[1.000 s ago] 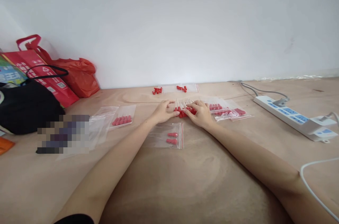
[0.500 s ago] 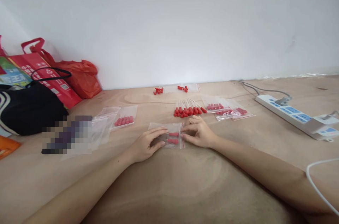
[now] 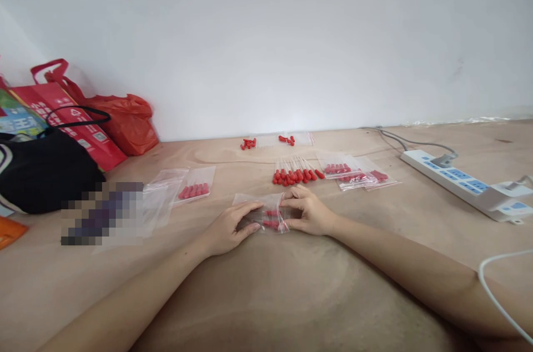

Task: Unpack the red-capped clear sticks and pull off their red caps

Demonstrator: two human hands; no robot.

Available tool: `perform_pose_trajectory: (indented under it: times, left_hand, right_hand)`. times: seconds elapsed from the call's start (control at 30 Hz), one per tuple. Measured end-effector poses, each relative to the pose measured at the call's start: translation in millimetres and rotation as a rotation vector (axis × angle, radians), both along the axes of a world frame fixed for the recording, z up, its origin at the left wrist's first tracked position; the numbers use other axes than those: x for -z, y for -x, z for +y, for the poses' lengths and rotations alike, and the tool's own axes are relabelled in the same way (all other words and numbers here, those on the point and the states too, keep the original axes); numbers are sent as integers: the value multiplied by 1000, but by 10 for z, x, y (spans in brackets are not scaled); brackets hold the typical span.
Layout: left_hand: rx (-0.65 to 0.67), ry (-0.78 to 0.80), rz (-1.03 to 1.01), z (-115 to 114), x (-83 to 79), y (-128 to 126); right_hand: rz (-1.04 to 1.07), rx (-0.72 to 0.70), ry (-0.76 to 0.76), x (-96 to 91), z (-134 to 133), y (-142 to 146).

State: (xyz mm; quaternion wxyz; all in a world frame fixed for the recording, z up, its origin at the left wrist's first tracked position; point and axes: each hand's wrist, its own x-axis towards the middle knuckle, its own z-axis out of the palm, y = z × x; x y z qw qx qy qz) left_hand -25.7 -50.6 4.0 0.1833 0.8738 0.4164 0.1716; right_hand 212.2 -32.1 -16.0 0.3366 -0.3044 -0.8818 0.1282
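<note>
Between my hands on the tabletop lies a clear zip bag [image 3: 272, 200] holding red-capped droppers [image 3: 271, 224]. My left hand [image 3: 230, 228] holds the bag's left part, thumb and fingers curled over it. At the bag's red-lined mouth edge on the right, my right hand [image 3: 310, 212] grips with thumb and fingers, and the plastic is bunched there. Just beyond my right hand lies a row of loose droppers [image 3: 295, 174] with red rubber bulbs toward me and thin clear tubes pointing away. Fingertip contact is partly hidden by the plastic.
Filled bags lie at the right [image 3: 338, 167] and left [image 3: 195, 191], beside flat clear bags [image 3: 160, 196]. Red bulbs [image 3: 249, 144] sit by the wall. A power strip [image 3: 458, 180] stands right; a black bag [image 3: 50, 169] and red bags [image 3: 125, 124] stand left. A white cable [image 3: 485, 268] crosses my right forearm.
My right hand has shifted slightly left, and the bag's right edge is now bent and creased. The droppers inside have tilted. My left hand stays in place.
</note>
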Motion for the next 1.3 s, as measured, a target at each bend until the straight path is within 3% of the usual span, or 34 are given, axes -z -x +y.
perform_pose_trajectory:
  times: [0.2, 0.33, 0.57, 0.7, 0.8, 0.93, 1.13, 1.3]
  left_hand:
    - [10, 6, 3, 12, 0, -10]
    - [17, 15, -4, 14, 1, -20]
    - [25, 24, -4, 21, -11, -18]
    - [17, 23, -15, 21, -9, -15]
    - [19, 30, -15, 19, -10, -11]
    - [15, 33, 13, 20, -5, 1]
    - [12, 33, 19, 29, 6, 30]
    - [80, 94, 61, 53, -117, 63]
  right_hand:
    - [-76, -132, 32, -69, -46, 86]
    - [-142, -48, -4, -66, -114, 141]
    - [-162, 148, 61, -68, -128, 161]
    - [-153, 104, 97, -109, -131, 146]
    - [-45, 39, 185, -118, -157, 127]
    - [206, -18, 423, -132, -103, 33]
    - [460, 49, 695, -340, 289, -480]
    - [786, 280, 585, -403, 566, -914]
